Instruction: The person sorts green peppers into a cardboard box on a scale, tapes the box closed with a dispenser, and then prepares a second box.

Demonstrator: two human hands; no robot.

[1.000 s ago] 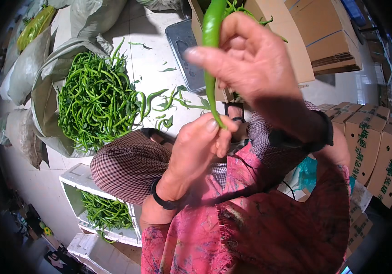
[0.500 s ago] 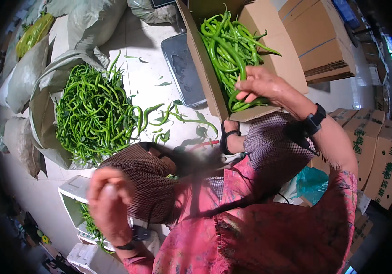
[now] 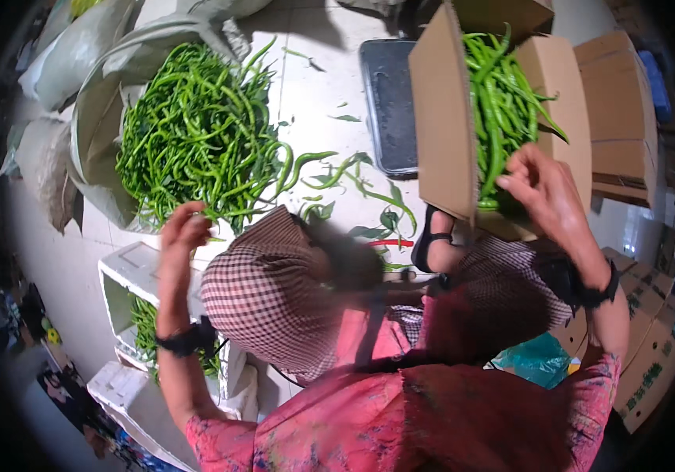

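Your right hand (image 3: 546, 193) rests at the near edge of the open cardboard box (image 3: 444, 126), fingers spread loosely over the long green chili peppers (image 3: 499, 110) packed inside, clamped on nothing that shows. Your left hand (image 3: 184, 232) reaches to the near edge of the big heap of green peppers (image 3: 196, 134) lying on an opened sack (image 3: 86, 134) on the floor; its fingers curl inward, but you cannot tell whether they grip a pepper. A white foam box (image 3: 129, 275) sits below that wrist, and a dark tray (image 3: 389, 110) lies just left of the cardboard box
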